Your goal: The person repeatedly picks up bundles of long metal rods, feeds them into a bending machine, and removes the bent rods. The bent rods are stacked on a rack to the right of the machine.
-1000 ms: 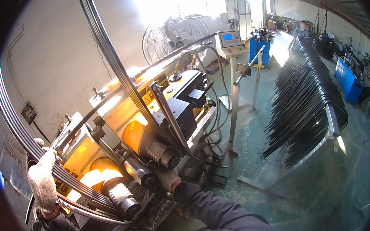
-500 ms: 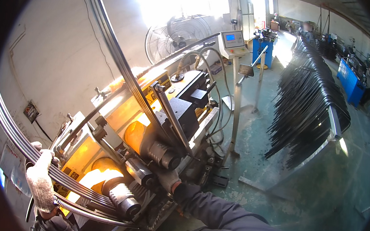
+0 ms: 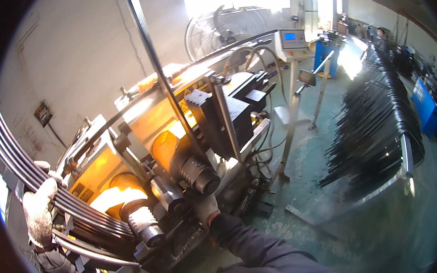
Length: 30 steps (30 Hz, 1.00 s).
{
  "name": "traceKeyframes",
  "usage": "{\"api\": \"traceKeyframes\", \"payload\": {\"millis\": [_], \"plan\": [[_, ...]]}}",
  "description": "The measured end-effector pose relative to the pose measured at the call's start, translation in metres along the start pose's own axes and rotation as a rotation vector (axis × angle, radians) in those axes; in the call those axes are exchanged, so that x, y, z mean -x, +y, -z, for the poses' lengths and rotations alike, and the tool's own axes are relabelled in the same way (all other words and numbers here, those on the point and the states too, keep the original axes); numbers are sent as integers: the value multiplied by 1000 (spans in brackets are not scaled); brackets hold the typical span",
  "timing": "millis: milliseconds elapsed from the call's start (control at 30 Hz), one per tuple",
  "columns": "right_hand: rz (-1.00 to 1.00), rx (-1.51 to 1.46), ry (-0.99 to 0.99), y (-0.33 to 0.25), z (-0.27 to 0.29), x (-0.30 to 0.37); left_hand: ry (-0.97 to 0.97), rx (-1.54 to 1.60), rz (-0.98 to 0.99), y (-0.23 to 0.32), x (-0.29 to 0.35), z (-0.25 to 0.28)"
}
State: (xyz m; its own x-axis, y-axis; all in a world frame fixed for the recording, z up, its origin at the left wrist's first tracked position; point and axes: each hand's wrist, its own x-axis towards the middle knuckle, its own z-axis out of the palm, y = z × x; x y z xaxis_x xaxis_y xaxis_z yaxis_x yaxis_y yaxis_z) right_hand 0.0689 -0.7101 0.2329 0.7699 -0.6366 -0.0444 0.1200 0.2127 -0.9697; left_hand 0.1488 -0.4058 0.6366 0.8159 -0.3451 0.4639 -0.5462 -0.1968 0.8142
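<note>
The gloved left hand [image 3: 41, 210] is closing its fingers around a curved bundle of metal rods [image 3: 89, 211], with little gap showing. The rods are lying directly across that hand, their long axis sloping from the far left down rightward to the ridged lower roller [image 3: 146, 226] of a yellow machine [image 3: 145, 120]. The gloved right hand [image 3: 205, 207] is reaching in just below the upper roller [image 3: 200, 175], well apart from the bundle; its fingers are hiding behind machine parts, so their opening and hold cannot be told. Of the 2 hands, the left is the nearer. A pale wall [image 3: 70, 63] is bounding the far left, the machine's edge is running between the hands, and green floor [image 3: 301, 194] is stretching rightward toward hanging black rods [image 3: 372, 143]
</note>
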Motion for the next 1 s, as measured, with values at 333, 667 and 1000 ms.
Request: {"api": "traceKeyframes", "payload": {"millis": [333, 667, 1000], "plan": [[97, -213, 31, 21, -6, -9, 36, -52, 83, 14, 14, -10], [326, 250, -5, 46, 1, -9, -15, -21, 126, 16, 12, -11], [443, 594, -111, 72, 7, -12, 55, -43, 162, 16, 15, -14]]}}
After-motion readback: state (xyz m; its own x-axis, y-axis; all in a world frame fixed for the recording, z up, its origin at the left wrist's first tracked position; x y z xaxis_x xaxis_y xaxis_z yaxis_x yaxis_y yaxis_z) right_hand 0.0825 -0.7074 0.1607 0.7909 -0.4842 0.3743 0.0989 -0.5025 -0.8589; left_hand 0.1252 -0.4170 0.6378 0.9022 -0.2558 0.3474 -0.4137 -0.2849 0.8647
